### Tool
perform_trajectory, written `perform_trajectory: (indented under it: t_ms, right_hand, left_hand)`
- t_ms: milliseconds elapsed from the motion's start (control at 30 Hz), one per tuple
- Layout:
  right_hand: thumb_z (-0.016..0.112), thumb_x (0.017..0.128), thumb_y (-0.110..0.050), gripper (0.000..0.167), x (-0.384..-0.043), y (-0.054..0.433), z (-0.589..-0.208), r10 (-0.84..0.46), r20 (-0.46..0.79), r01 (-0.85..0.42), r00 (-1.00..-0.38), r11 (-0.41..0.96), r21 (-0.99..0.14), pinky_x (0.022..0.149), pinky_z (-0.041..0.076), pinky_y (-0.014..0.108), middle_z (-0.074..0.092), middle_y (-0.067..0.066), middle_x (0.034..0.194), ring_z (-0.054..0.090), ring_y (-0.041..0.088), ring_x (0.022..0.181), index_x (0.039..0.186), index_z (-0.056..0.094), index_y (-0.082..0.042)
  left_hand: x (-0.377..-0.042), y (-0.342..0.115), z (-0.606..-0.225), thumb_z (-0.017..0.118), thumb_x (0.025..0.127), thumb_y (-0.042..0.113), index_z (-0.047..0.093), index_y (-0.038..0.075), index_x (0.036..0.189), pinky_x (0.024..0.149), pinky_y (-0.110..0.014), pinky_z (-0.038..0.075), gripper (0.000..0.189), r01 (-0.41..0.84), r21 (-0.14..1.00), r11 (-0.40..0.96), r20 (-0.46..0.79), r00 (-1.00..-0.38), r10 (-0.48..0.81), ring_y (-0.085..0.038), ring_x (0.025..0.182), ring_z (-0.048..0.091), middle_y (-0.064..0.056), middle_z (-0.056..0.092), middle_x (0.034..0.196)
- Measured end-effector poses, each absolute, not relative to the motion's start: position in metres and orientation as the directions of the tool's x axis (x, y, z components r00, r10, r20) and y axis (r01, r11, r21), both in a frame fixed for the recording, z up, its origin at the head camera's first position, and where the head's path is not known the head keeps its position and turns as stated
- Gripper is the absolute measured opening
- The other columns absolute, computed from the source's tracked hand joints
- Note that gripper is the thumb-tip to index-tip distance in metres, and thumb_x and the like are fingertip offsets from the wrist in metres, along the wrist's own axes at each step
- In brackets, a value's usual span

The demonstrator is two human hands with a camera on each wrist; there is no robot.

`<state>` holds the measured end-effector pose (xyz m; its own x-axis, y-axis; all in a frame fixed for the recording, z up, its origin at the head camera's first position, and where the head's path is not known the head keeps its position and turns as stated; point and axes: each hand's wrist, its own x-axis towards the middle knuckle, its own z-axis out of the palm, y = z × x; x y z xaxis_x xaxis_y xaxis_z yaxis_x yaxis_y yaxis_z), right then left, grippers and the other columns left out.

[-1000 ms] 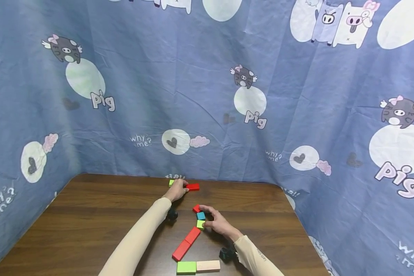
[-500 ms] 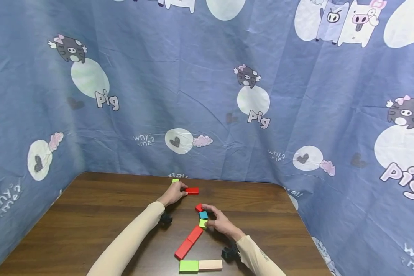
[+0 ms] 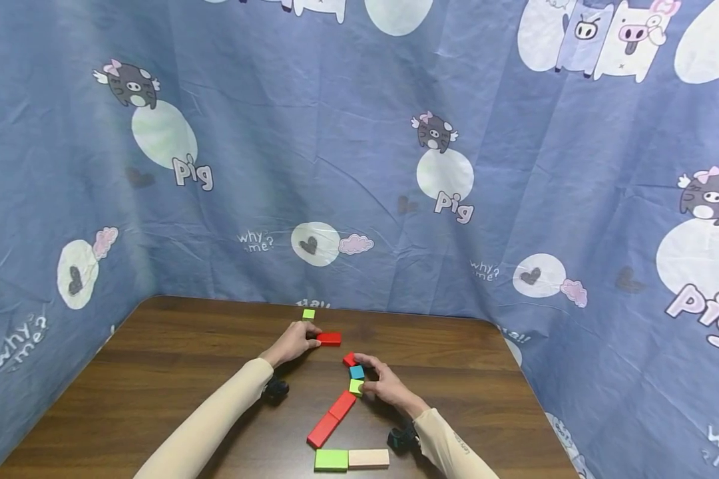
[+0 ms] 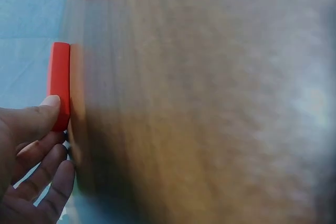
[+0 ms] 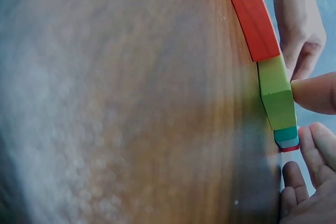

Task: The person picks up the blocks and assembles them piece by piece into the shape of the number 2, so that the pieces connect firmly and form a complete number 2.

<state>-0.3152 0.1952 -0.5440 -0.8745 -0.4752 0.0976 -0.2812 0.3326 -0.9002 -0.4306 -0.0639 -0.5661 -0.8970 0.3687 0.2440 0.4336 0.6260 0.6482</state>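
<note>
My left hand (image 3: 293, 340) pinches the left end of a red rectangular block (image 3: 329, 339) near the back of the table; in the left wrist view the thumb lies on that red block (image 4: 60, 74). Behind the hand sits a lime green cube (image 3: 308, 314). My right hand (image 3: 389, 387) rests beside a short row of a small red block (image 3: 349, 359), a blue cube (image 3: 357, 372) and a lime green cube (image 3: 356, 387). Its thumb touches the green cube (image 5: 278, 103), while its other fingers reach along to the small red one.
Two red blocks (image 3: 331, 420) lie end to end, running on from the green cube. Nearer the front, a bright green block (image 3: 331, 460) adjoins a pale wooden block (image 3: 368, 459). A blue patterned curtain (image 3: 359, 166) hangs behind the wooden table (image 3: 174, 359).
My left hand has drawn the far red block toward me and slightly left, uncovering the far green cube. The right hand stays at its row. The head view has shifted a little.
</note>
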Motion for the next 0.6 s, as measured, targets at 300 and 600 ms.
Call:
perform_trajectory:
  t_ms: [300,600]
  right_hand:
    - [0.061,0.079,0.011,0.065,-0.313,0.194,-0.544,-0.48,0.101,-0.27,-0.872,0.298,-0.916,0.107,0.026,0.057,0.043,0.029,0.142,0.036,0.048,0.131,0.14,0.038,0.009]
    - [0.061,0.08,0.009,0.064,-0.312,0.194,-0.542,-0.466,0.108,-0.271,-0.878,0.299,-0.915,0.107,0.028,0.053,0.044,0.028,0.141,0.037,0.046,0.131,0.139,0.04,0.007]
  left_hand:
    - [-0.42,-0.071,-0.569,0.074,0.081,0.005,0.071,0.0,0.105,0.091,-0.044,0.048,0.025,0.468,0.646,0.604,0.286,-0.881,0.376,-0.028,0.101,0.065,-0.012,0.071,0.102]
    - [-0.416,-0.074,-0.574,0.076,0.079,0.01,0.072,0.003,0.104,0.087,-0.04,0.05,0.026,0.469,0.645,0.603,0.274,-0.879,0.391,-0.022,0.096,0.065,-0.007,0.072,0.1]
